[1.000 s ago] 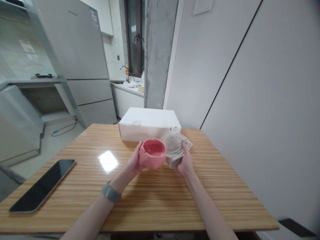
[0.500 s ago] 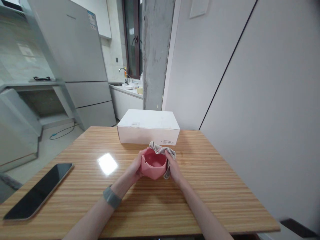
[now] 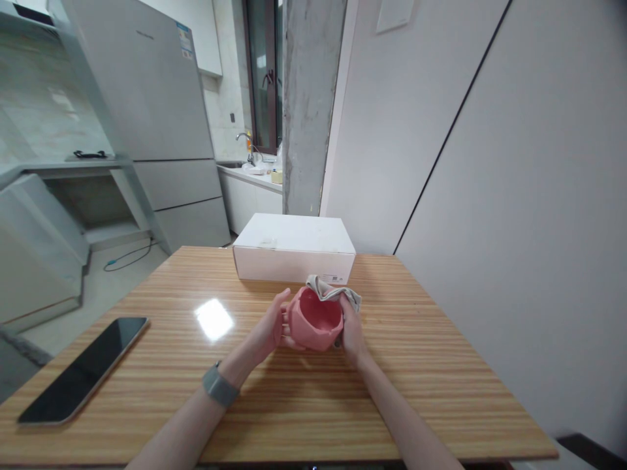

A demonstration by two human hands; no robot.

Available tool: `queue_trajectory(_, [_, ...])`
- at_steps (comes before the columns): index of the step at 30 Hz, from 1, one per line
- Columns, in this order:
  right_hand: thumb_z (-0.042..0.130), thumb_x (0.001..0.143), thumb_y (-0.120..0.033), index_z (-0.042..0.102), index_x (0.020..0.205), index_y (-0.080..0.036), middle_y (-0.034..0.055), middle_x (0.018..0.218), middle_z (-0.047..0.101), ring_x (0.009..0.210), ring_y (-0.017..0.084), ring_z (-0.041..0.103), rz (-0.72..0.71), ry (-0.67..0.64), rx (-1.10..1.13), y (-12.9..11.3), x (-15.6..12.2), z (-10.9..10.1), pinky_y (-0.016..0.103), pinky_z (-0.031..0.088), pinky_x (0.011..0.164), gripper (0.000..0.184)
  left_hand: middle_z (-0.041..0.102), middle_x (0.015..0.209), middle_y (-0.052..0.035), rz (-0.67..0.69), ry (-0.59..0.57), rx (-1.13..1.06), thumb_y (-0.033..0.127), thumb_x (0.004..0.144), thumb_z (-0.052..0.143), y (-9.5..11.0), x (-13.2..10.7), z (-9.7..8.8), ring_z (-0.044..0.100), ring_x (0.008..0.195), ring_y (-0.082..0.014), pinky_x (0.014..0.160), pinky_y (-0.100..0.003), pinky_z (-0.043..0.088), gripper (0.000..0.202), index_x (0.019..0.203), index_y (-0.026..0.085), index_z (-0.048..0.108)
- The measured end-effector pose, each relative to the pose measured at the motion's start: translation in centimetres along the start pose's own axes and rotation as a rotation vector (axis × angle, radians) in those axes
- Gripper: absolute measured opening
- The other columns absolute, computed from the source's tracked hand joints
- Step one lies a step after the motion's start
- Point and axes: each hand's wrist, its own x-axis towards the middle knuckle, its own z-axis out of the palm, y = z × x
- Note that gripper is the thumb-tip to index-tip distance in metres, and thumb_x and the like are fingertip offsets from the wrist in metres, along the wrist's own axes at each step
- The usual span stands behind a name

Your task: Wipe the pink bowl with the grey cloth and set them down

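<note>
A pink faceted bowl (image 3: 309, 329) is held above the table, tilted so that its hollow faces me. My right hand (image 3: 353, 329) grips its right side, pressing a crumpled light grey cloth (image 3: 321, 287) over the rim; the cloth's lower part is mostly hidden behind the hand. On the left, my left hand (image 3: 274, 329) is open, its thumb raised off the bowl and its fingers spread against the left side and underside.
A white box (image 3: 294, 264) stands at the back of the wood-grain table (image 3: 421, 391). A black phone (image 3: 83, 372) lies near the left edge. Beyond are a fridge (image 3: 171, 124), a sink counter and a concrete pillar. A pale wall (image 3: 514, 228) runs along the right.
The bowl and cloth have moved right and turned in my right hand. My left hand has loosened, its thumb lifting off the rim and its fingers spreading. The view has shifted slightly.
</note>
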Motion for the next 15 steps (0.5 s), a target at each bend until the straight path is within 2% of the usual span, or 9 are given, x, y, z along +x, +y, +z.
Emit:
queue_trajectory(3, [0.059,0.076,-0.049,0.069,0.085,-0.021,0.0030,0.090,0.069,0.091,0.022,0.062,0.060,-0.087,0.011,-0.3,0.1,0.0,0.037,0.046,0.087,0.031,0.069,0.087,-0.0068,-0.020,-0.044,0.089,0.060,0.076,0.052,-0.2,-0.3,-0.2,0.063,0.063,-0.0177,0.048,-0.030,0.054,0.053,0.104,0.017,0.062])
queue_trajectory(7, [0.058,0.077,-0.049,0.069,0.088,-0.021,0.0036,0.093,0.070,0.094,0.023,0.062,0.068,-0.101,0.003,-0.1,-0.2,0.6,0.038,0.045,0.090,0.032,0.069,0.099,-0.0091,0.023,0.092,0.122,0.053,0.075,0.059,-0.5,0.0,-0.1,0.065,0.070,-0.0204,0.048,-0.030,0.054,0.050,0.111,0.018,0.061])
queue_trajectory(10, [0.056,0.079,-0.047,0.068,0.092,-0.022,0.0031,0.101,0.068,0.101,0.022,0.059,0.001,-0.031,-0.038,0.4,-0.9,1.1,0.038,0.038,0.098,0.031,0.069,0.100,-0.0114,0.051,0.123,0.075,0.051,0.075,0.058,-0.6,0.4,0.1,0.067,0.073,-0.0235,0.050,-0.034,0.055,0.050,0.111,0.016,0.061])
queue_trajectory(15, [0.049,0.084,-0.045,0.062,0.106,-0.022,0.0047,0.116,0.061,0.113,0.020,0.052,-0.187,0.071,-0.154,1.2,-2.0,1.7,0.037,0.033,0.102,0.034,0.068,0.103,-0.0123,0.165,0.051,-0.114,0.037,0.075,0.065,-0.7,0.1,0.9,0.066,0.089,-0.0244,0.071,-0.035,0.056,0.045,0.113,0.014,0.058])
